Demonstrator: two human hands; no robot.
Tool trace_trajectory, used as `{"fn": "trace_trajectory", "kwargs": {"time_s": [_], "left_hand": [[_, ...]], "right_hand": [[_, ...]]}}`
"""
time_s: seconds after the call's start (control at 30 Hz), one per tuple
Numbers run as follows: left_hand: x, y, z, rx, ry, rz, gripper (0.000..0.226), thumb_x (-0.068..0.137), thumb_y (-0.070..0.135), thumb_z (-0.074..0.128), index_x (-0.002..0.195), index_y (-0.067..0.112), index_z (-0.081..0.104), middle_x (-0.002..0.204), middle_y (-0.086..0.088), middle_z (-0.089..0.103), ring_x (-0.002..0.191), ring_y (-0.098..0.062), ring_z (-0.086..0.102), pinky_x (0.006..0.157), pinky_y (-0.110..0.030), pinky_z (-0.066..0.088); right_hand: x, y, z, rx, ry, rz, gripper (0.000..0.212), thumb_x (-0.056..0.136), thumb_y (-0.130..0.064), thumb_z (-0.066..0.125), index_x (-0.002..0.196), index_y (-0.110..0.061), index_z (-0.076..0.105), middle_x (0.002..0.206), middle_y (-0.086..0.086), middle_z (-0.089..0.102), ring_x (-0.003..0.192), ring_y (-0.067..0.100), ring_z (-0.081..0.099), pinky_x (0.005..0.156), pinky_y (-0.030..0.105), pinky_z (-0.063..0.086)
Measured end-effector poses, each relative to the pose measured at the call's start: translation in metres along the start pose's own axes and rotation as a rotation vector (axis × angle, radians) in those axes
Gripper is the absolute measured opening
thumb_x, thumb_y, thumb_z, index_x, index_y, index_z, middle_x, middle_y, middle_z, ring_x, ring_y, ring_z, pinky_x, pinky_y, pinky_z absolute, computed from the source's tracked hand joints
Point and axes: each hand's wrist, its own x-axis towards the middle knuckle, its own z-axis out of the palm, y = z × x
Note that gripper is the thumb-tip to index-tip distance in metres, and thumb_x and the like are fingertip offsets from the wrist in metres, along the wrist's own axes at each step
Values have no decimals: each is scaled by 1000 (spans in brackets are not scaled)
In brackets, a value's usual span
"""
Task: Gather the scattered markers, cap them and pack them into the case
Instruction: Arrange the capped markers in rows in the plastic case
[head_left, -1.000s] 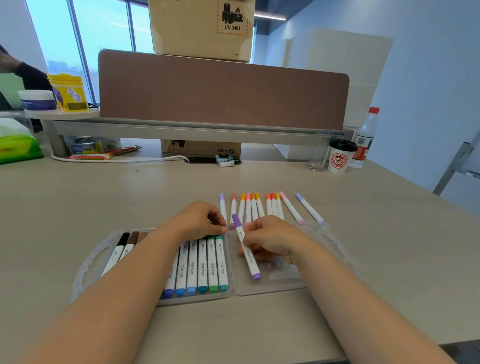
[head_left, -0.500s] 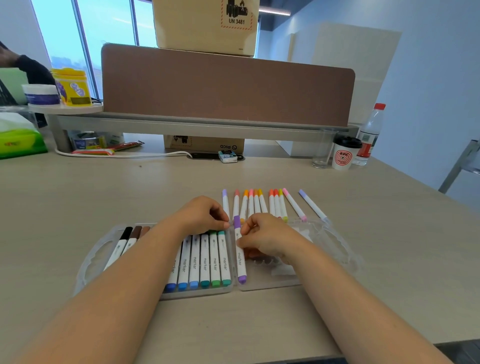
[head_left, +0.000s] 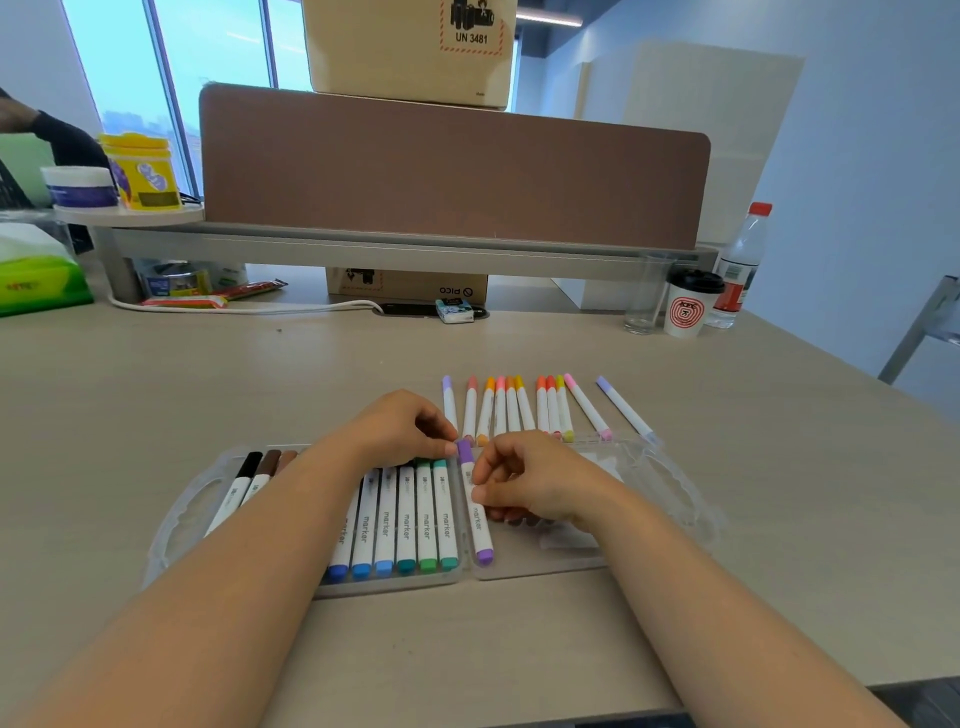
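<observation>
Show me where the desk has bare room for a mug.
Bare: the wide stretch between the white cable and the case; the desk right of the loose markers, short of the paper cup. Crowded: the middle, where the left hand and right hand hold the purple marker.

Premises: an open-plan office. I sit at a long pale table (head_left: 156, 415) divided by a brown fabric partition screen (head_left: 452, 171) on a grey rail (head_left: 363, 249). Tall windows (head_left: 223, 47) at rear left. A shipping carton (head_left: 405, 47) marked UN 3481 tops the screen. A lidded paper cup (head_left: 688, 306) and a water bottle (head_left: 740, 265) stand at the right.
</observation>
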Motion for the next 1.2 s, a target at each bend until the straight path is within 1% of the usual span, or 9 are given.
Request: {"fn": "trace_trajectory", "kwargs": {"time_s": [0.2, 0.37, 0.57, 0.77, 0.87, 1.0, 1.1, 1.17, 1.2], "left_hand": [[0, 0, 0, -5, 0, 0, 14, 84, 24, 67, 97, 21, 69, 84, 9, 65, 76, -2, 61, 60, -12, 43], [0, 0, 0, -11, 5, 5, 9, 83, 25, 68, 92, 24, 69, 86, 7, 67, 78, -3, 62, 62, -13, 45], [1, -2, 1, 18, 0, 2, 18, 83, 28, 67, 101, 24, 66, 92, 9, 64, 80, -1, 60, 62, -11, 42], [3, -1, 2, 17, -11, -11, 26, 84, 30, 65, 109, 27, 61, 94, 11, 61, 82, -2, 60, 61, -12, 42], [4, -1, 3, 20, -5, -26, 32, 85, 31, 65, 115, 27, 59, 102, 8, 60, 89, -7, 59, 64, -14, 41], [6, -4, 3, -8, 42, -55, 22, 79, 33, 71, 96, 27, 58, 99, 7, 63, 83, -6, 59, 63, -17, 44], [6, -6, 2, 50, 95, -123, 33, 73, 40, 75, 85, 23, 50, 88, 3, 59, 75, -10, 54, 65, -23, 44], [4, -5, 0, 98, 84, -178, 38, 71, 46, 74, 82, 21, 48, 81, 2, 58, 69, -9, 53, 64, -23, 43], [4, -4, -2, 107, 69, -203, 39, 71, 48, 74, 80, 19, 49, 78, 1, 59, 66, -9, 53, 64, -23, 43]], "right_hand": [[2, -1, 1, -44, -4, 19, 15, 83, -10, 68, 79, -18, 56, 68, -3, 62, 59, 6, 60, 59, 17, 53], [3, -3, 1, -115, -5, 37, 12, 86, -13, 65, 81, -18, 55, 69, -1, 62, 61, 10, 59, 62, 22, 52], [1, 1, 4, -97, 50, -19, 10, 85, -16, 67, 79, -16, 60, 67, 0, 63, 56, 9, 59, 57, 20, 53], [11, 1, -19, -105, 371, -98, 11, 87, -11, 62, 79, -18, 61, 71, -3, 63, 62, 6, 58, 67, 22, 52], [16, 1, -25, -117, 374, -89, 10, 88, -8, 59, 81, -15, 62, 70, -3, 64, 61, 6, 58, 68, 23, 52], [33, -9, -19, -216, 352, -92, 16, 88, -5, 57, 97, -10, 69, 93, 7, 70, 82, 15, 66, 83, 28, 54], [58, -22, -11, -302, 356, -86, 20, 88, -6, 60, 105, -10, 70, 105, 5, 68, 95, 17, 63, 90, 31, 51], [75, -30, -4, -421, 338, -53, 19, 87, -11, 61, 104, -11, 70, 106, 5, 68, 100, 19, 63, 87, 28, 49], [84, -33, 0, -478, 335, -30, 17, 86, -12, 63, 101, -11, 70, 102, 6, 68, 98, 20, 63, 80, 26, 48]]}}
